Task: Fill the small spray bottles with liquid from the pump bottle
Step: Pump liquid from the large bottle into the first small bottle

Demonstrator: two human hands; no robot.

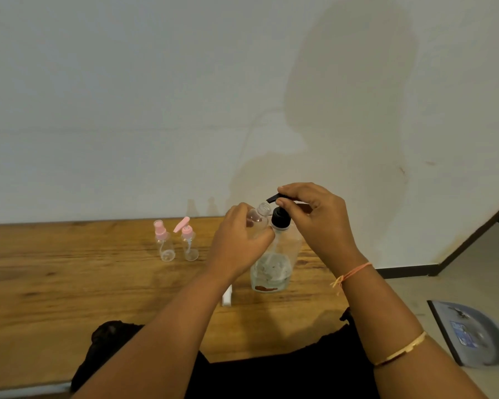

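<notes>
Pump bottle (pixel 274 263) stands on the bench (pixel 69 269), mid-right, just in front of the person. It's clear, w/ a low pool of liquid at the bottom & a black pump head (pixel 280 218) on top. Right hand (pixel 317 223) is over it, fingers (pixel 288 189) curled, index & thumb pinching the black spout (pixel 272 198), which sticks out to the left.

Right under that spout is the small bottle (pixel 259 217): cap off, neck open, tilted toward the pump, touching or nearly touching the big one. Left hand (pixel 239 243) grips it, fingers (pixel 239 210) wrapped round the body.

So it's the fill step for this one, mouth lined up, prob just ahead of a press. Next move needs the spout tip dead over that narrow neck, a slow push down & a steady left hand. Too fast & it'll likely run down the outside. Liquid's low, so the pump may draw air, but that's a guess.

Off to the left, well apart, two pink-topped bottles (pixel 164 246) stand side by side on the bench; the right-hand one (pixel 190 244) has its flip cap up. Can't tell if either holds liquid, nor how much is in the held one, b/c the hand covers most of it.

Small white thing (pixel 227 296) pokes out from under the left forearm; can't ID it. Grey-blue flat object (pixel 473 332) lies on the floor at right & runs to the frame edge.
</notes>
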